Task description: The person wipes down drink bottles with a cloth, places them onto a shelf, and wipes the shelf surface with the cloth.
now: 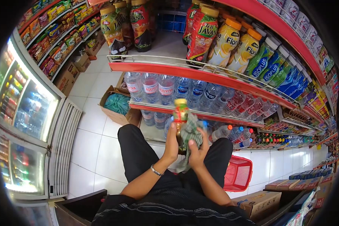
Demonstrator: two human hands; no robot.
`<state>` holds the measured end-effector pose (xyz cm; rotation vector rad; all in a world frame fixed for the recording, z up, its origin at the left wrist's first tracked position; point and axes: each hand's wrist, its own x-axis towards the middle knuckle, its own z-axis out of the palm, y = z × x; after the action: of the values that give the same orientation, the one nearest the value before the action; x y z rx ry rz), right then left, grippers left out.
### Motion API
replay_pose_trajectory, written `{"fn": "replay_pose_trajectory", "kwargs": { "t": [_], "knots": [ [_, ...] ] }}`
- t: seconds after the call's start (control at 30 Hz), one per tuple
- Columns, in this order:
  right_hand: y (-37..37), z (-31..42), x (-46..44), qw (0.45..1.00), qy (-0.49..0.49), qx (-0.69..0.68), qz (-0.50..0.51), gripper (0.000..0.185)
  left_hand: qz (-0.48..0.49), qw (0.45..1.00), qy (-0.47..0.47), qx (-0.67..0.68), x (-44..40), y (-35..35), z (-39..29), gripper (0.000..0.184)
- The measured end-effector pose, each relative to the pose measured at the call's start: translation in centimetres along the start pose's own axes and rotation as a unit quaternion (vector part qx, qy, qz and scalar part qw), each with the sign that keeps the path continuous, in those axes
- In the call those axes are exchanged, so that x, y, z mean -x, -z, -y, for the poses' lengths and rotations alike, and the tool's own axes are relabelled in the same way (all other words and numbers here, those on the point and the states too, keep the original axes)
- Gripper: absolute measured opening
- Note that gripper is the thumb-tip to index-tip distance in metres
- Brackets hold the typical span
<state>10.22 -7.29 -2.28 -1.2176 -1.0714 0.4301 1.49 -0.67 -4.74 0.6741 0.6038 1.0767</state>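
Yellow-capped, slim plastic bottle [181,116], clasped in left hand [171,145], with green-grey checked fabric [191,130] clamped in right hand [198,151] alongside, liable to drop from slackened grip.

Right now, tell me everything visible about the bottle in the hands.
The bottle has a yellow cap and a red and green label above a dark lower part; it looks plastic, lettering too blurred to read. It is held roughly upright, cap on, before the shelf. The left hand holds its left side; the right hand holds a checked cloth against its right.
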Motion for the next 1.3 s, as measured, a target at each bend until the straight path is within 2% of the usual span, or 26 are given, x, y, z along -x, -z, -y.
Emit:
{"fn": "replay_pose_trajectory", "kwargs": {
  "t": [0.03,0.1,0.13,0.2,0.27,0.33,0.4,0.47,0.53,0.57,0.6,0.63,0.7,0.73,0.77,0.8,0.83,0.9,0.97,1.0,1.03,1.07,1.1,1.13,1.2,1.3],
  "knots": [
    [-0.8,0.1,1.2,0.998,-0.024,-0.044,-0.025,0.045,0.0,1.0,-0.002,-0.004,0.1,-0.3,-0.7,0.056],
    [-3.0,1.0,1.9,0.989,-0.079,-0.095,-0.083,0.047,-0.023,0.976,-0.174,-0.132,0.0,-1.4,-1.8,0.048],
    [-3.1,1.0,1.6,0.965,-0.168,-0.173,-0.107,0.047,-0.023,0.965,-0.225,-0.134,0.0,-1.9,-1.4,0.051],
    [-2.6,0.1,0.6,0.893,-0.329,-0.273,-0.139,0.044,-0.032,0.937,-0.307,-0.162,0.3,-2.2,0.1,0.065],
    [-1.7,-1.4,-0.6,0.776,-0.461,-0.413,-0.122,0.039,0.007,0.91,-0.334,-0.245,0.4,-0.8,1.8,0.069],
    [-1.6,-1.1,-1.2,0.768,-0.45,-0.447,-0.09,0.039,0.058,0.914,-0.321,-0.239,0.3,0.1,2.6,0.074],
    [-1.5,-0.5,-1.4,0.791,-0.455,-0.397,-0.094,0.041,0.064,0.811,-0.387,-0.433,0.1,0.8,3.1,0.074],
    [-1.3,-5.6,-0.2,0.797,-0.448,-0.387,-0.119,0.042,0.086,0.826,-0.378,-0.41,0.3,0.8,3.4,0.078],
    [-1.3,-8.8,0.6,0.797,-0.417,-0.421,-0.115,0.037,0.083,0.77,-0.407,-0.484,0.7,0.6,2.9,0.078],
    [-1.1,-10.1,1.6,0.818,-0.382,-0.416,-0.108,0.035,0.111,0.728,-0.429,-0.523,0.6,0.5,2.2,0.077],
    [-1.1,-11.0,2.1,0.837,-0.345,-0.412,-0.098,0.033,0.129,0.736,-0.429,-0.507,0.7,0.0,1.6,0.074],
    [-1.2,-9.8,1.8,0.821,-0.346,-0.44,-0.107,0.031,0.143,0.742,-0.431,-0.493,0.9,-0.7,0.6,0.071],
    [-1.6,-9.5,2.1,0.862,-0.335,-0.361,-0.118,0.036,0.123,0.726,-0.429,-0.523,0.8,-1.5,-1.5,0.072],
    [-1.0,-10.2,2.6,0.913,-0.307,-0.256,-0.076,0.032,0.098,0.767,-0.404,-0.488,0.6,-1.7,-2.4,0.076],
    [-1.2,-9.7,1.8,0.913,-0.307,-0.262,-0.064,0.032,0.075,0.806,-0.38,-0.447,0.5,-2.3,-3.7,0.079],
    [-1.1,-9.0,1.4,0.928,-0.3,-0.213,-0.058,0.026,0.005,0.79,-0.449,-0.417,0.1,-3.1,-5.1,0.079],
    [-1.2,-8.0,1.0,0.941,-0.29,-0.164,-0.055,0.023,0.001,0.789,-0.473,-0.392,-0.4,-3.3,-6.9,0.079],
    [-1.2,-7.9,1.1,0.947,-0.267,-0.165,-0.065,0.025,-0.001,0.771,-0.525,-0.36,-1.3,-4.2,-12.5,0.077],
    [0.3,-11.4,1.7,0.934,-0.343,-0.094,-0.042,0.028,0.006,0.758,-0.559,-0.336,-2.2,-6.0,-18.3,0.073],
    [0.3,-18.5,3.1,0.942,-0.314,-0.018,-0.12,0.03,0.013,0.761,-0.564,-0.319,-2.7,-6.5,-20.4,0.071],
    [0.4,-17.8,2.9,0.941,-0.316,-0.021,-0.122,0.03,0.011,0.757,-0.57,-0.32,-3.2,-7.3,-22.5,0.07],
    [0.8,-16.2,2.0,0.929,-0.347,-0.09,-0.087,0.03,0.011,0.751,-0.578,-0.319,-3.9,-7.8,-24.3,0.068],
    [1.0,-15.1,1.2,0.913,-0.374,-0.157,-0.051,0.03,-0.037,0.671,-0.625,-0.397,-5.0,-7.3,-26.0,0.067],
    [0.8,-14.9,1.2,0.919,-0.367,-0.133,-0.064,0.029,-0.03,0.704,-0.613,-0.358,-5.8,-7.9,-27.1,0.067],
    [0.7,-15.9,1.4,0.934,-0.336,-0.113,-0.046,0.027,-0.027,0.743,-0.549,-0.382,-6.5,-8.0,-29.0,0.067],
    [0.4,-16.9,2.2,0.951,-0.296,-0.087,-0.026,0.025,-0.037,0.702,-0.568,-0.428,-8.2,-7.5,-29.8,0.065]
  ]
}}
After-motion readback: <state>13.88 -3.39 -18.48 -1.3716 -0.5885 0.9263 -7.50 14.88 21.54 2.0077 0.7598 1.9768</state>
